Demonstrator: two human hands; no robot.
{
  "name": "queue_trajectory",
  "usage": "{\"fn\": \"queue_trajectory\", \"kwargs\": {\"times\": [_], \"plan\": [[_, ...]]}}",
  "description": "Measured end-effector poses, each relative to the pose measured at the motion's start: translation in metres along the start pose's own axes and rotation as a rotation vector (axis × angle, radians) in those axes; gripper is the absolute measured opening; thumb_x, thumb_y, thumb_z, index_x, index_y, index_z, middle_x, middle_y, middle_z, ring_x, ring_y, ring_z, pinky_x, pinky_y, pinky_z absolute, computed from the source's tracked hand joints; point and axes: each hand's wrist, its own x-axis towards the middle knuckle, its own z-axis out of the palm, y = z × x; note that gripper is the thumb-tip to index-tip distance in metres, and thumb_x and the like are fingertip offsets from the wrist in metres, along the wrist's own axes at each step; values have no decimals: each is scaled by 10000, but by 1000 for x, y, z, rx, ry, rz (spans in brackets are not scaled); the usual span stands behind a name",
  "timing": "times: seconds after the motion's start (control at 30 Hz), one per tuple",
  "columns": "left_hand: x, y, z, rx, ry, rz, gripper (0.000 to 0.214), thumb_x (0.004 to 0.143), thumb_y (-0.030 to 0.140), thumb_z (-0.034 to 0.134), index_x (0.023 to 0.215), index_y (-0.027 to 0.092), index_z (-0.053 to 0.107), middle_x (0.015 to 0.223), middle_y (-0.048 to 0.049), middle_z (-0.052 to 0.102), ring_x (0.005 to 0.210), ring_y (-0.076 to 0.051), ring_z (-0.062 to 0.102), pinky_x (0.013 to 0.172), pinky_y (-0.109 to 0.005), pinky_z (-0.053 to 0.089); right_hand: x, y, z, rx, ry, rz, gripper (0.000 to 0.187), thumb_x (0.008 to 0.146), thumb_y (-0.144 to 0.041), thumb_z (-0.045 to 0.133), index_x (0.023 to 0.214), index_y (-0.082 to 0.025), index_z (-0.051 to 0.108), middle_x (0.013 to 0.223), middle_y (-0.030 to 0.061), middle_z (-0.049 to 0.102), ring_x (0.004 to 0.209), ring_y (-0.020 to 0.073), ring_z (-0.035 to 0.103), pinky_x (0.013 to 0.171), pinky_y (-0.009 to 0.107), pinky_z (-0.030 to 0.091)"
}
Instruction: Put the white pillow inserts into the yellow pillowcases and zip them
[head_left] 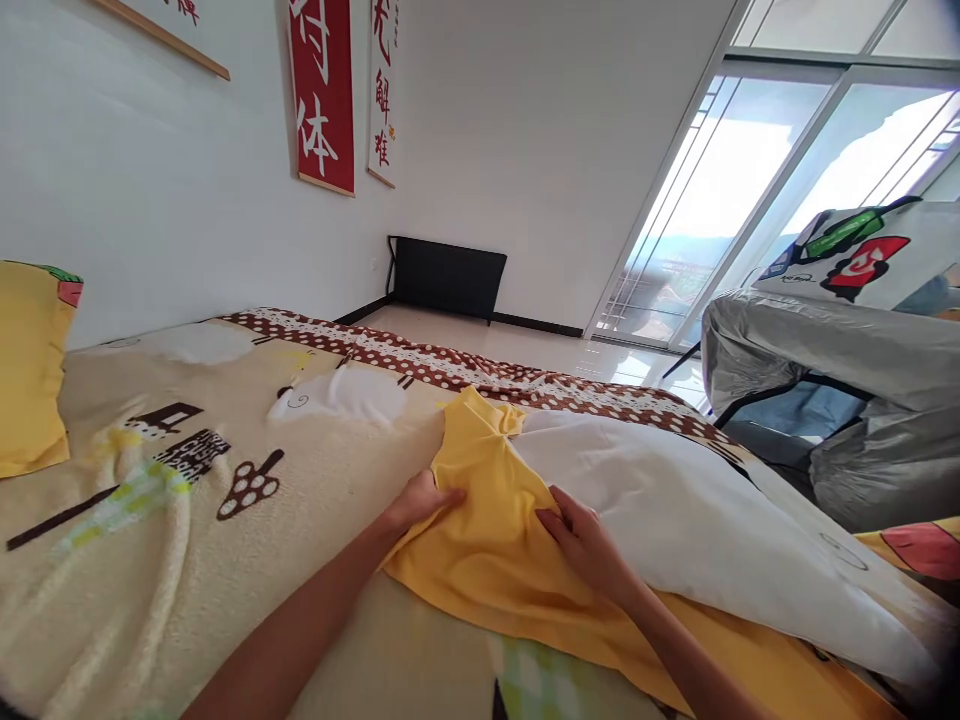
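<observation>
A yellow pillowcase [495, 540] lies over the bed in front of me, its far corner pointing away. My left hand [424, 502] grips its left edge, thumb on top of the cloth. On the other side my right hand [581, 535] pinches the fabric beside a white pillow [697, 510]. That pillow lies to the right, with part of the yellow cloth running along its near side. Whether the pillow reaches inside the cloth is hidden.
A beige patterned blanket [247, 590] covers the bed, with a brown dotted border [450, 365] at its far edge. Another yellow pillow [30, 370] stands at the left. On the right are a grey covered bundle [885, 400] and a printed white bag [900, 260].
</observation>
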Motion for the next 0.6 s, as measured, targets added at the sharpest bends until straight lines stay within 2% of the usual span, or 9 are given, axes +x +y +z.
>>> {"fn": "queue_trajectory", "kwargs": {"times": [0.1,0.2,0.33,0.43,0.5,0.6], "plan": [[7,-9,3,-144,94,-11,679,539,501,777,1059,99,608,1135,-146,654,1003,-272,630,801,-320,530,1,5,2,-8,-70,40,349,842,-507,414,664,-211,366,589,-33,423,576,109,335,506,218,298],[8,-12,-7,-253,121,-45,589,497,395,815,981,121,622,1092,-133,673,977,-276,637,785,-319,531,3,8,-6,-37,-72,104,366,805,-522,451,631,-210,372,549,-40,396,547,104,323,483,219,281],[3,-8,-16,-362,78,-91,564,424,333,849,906,129,639,997,-112,702,920,-282,654,751,-321,538,6,11,-27,-4,19,215,369,751,-563,516,665,-208,464,517,-41,425,499,109,370,444,218,278],[-1,-5,-11,-426,34,-122,575,419,321,859,915,128,643,984,-111,705,928,-286,657,773,-337,542,8,15,-39,100,25,288,395,744,-599,525,752,-204,529,538,-27,507,482,120,433,423,217,303],[-2,-4,-4,-464,7,-139,544,455,357,851,911,136,651,991,-111,706,939,-284,657,795,-345,543,8,17,-40,137,4,304,407,747,-606,525,765,-201,543,548,-19,535,480,124,453,419,216,317],[-2,-6,6,-527,-14,-158,498,523,430,816,904,148,662,996,-101,709,939,-265,660,838,-347,540,8,18,-34,116,-76,237,380,752,-574,546,721,-195,549,575,-8,562,518,130,477,448,221,356]]}}
